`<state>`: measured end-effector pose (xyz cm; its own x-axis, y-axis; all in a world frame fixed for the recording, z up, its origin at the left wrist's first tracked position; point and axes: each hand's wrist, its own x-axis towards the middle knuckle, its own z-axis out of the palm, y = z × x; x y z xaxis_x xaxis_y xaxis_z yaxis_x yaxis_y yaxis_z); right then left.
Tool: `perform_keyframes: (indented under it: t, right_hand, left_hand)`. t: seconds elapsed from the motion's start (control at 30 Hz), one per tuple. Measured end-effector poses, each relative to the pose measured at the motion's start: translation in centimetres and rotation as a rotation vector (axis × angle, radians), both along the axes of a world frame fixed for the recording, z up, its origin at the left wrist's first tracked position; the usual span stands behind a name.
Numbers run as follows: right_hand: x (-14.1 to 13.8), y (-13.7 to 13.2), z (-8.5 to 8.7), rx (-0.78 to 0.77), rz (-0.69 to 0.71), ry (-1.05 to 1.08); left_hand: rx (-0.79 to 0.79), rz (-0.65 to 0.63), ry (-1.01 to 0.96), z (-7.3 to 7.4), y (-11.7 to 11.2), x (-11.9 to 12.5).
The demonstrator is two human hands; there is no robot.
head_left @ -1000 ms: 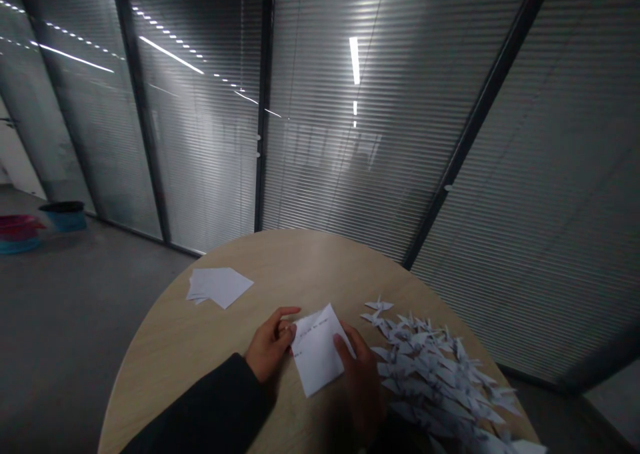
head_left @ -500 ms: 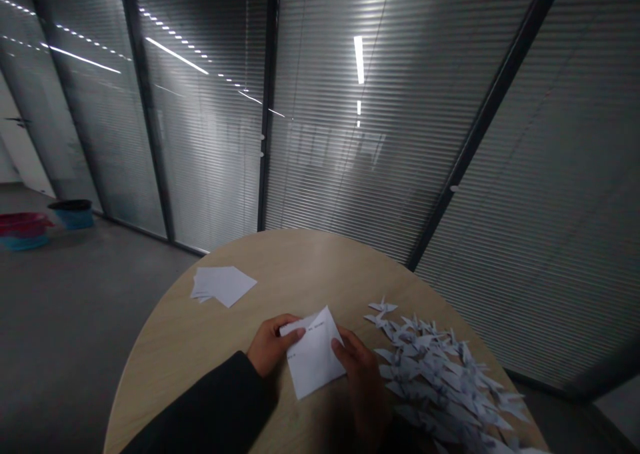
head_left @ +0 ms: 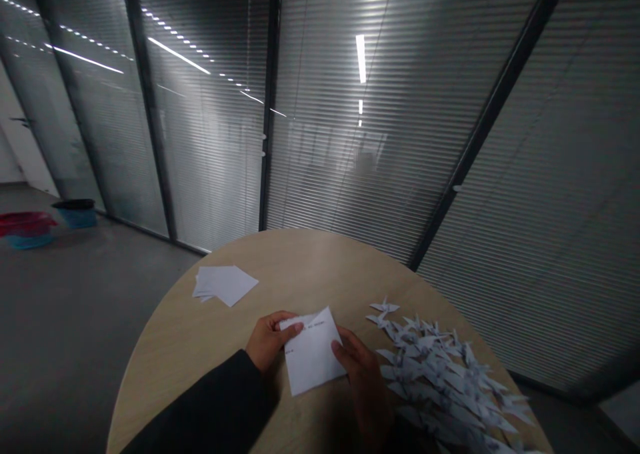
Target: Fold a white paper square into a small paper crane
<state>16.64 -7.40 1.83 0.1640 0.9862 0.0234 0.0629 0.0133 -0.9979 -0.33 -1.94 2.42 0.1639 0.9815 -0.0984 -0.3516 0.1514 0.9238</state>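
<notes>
Between my two hands is a folded sheet of white paper [head_left: 314,357], with small dark print along its upper part and left side. My left hand [head_left: 270,339] grips its upper left corner, thumb on top and fingers behind. On the right edge my right hand [head_left: 359,367] pinches the paper the same way. The sheet is tilted, just above the table. Close by my right hand lies a heap of folded white paper cranes [head_left: 440,371]. A small stack of white paper sheets [head_left: 225,284] rests farther off to the left.
The round wooden table [head_left: 310,261] has its far edge near a glass partition [head_left: 350,174] with blinds. On the floor at the left stand a blue bin with a red liner [head_left: 27,231] and a blue bin with a black liner [head_left: 76,213].
The folded paper has turned slightly in my hands, its lower corner shifting left. Both hands keep their hold. The whole view has shifted a little.
</notes>
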Motion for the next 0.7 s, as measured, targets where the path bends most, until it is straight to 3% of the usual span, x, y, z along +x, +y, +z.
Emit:
perform_keyframes:
  t: [0.3, 0.7]
  right_hand:
    - [0.2, 0.5, -0.4, -0.018, -0.028, -0.019]
    - [0.3, 0.9, -1.4, 0.005, -0.019, 0.105]
  left_hand:
    - [0.014, -0.068, 0.004, -1.3, 0.3, -0.1]
    - [-0.064, -0.080, -0.138, -1.4, 0.4, -0.2]
